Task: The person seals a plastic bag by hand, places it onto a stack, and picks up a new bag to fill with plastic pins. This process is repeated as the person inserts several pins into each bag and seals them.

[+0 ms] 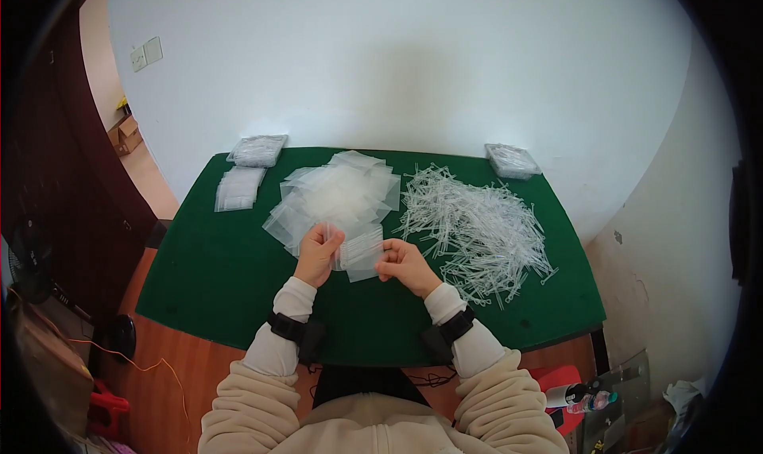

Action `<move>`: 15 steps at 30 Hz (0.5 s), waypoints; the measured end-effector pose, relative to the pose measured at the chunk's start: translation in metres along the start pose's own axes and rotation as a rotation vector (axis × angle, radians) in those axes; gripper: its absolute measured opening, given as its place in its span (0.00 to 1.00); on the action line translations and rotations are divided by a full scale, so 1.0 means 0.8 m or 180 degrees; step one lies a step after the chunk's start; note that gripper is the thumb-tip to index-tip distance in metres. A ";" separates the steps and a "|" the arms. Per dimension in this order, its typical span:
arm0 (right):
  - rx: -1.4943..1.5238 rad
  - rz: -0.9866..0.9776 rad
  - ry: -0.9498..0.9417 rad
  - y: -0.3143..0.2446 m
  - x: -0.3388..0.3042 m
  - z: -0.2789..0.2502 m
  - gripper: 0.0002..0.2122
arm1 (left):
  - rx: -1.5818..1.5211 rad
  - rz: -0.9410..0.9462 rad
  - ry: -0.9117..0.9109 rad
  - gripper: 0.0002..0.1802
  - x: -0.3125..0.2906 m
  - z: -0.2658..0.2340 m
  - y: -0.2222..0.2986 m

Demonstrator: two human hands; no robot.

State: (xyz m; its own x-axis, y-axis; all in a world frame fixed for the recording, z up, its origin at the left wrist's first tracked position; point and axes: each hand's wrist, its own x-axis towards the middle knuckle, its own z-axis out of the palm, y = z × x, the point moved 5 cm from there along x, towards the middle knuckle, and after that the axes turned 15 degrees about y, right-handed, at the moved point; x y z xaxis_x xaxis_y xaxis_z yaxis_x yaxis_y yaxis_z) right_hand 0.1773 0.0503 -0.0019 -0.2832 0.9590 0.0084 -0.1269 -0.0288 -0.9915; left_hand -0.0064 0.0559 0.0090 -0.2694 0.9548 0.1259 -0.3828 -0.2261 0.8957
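Sitting at the far left corner of the green cloth-covered desk point(207, 271) are stacked clear plastic packets point(257, 150). Next spreads a loose pile of flat translucent bags point(338, 185). At its near edge, your left hand point(318, 257) and right hand point(406, 268), fingers pinched closed, grip opposite sides of a small clear bag of slim rods point(359, 250). Rightward lies a heap of thin transparent plastic sticks point(481, 235).

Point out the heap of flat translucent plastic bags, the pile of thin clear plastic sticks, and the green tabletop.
Heap of translucent bags point(334, 193): head view, its middle.
Pile of clear sticks point(481, 233): head view, its middle.
Green tabletop point(211, 263): head view, bare left part.
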 end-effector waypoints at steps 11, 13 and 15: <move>0.0730 -0.0028 0.1164 -0.019 0.011 -0.050 0.09 | 0.0885 -0.0737 -0.0619 0.09 -0.015 0.014 -0.016; 0.0283 0.0117 0.0954 -0.013 0.012 -0.049 0.07 | 0.1698 -0.0627 -0.1427 0.10 -0.036 0.035 -0.013; -0.0049 0.0045 0.0692 -0.007 0.008 -0.036 0.07 | 0.2106 -0.0564 -0.1833 0.10 -0.046 0.043 -0.018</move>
State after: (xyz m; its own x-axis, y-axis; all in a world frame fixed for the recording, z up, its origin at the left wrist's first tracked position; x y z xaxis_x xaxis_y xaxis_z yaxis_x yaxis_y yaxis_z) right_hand 0.2038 0.0652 -0.0001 -0.0731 0.9968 -0.0320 -0.1093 -0.0399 -0.9932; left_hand 0.0392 0.0305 0.0058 0.2989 0.9543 -0.0026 0.2593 -0.0786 0.9626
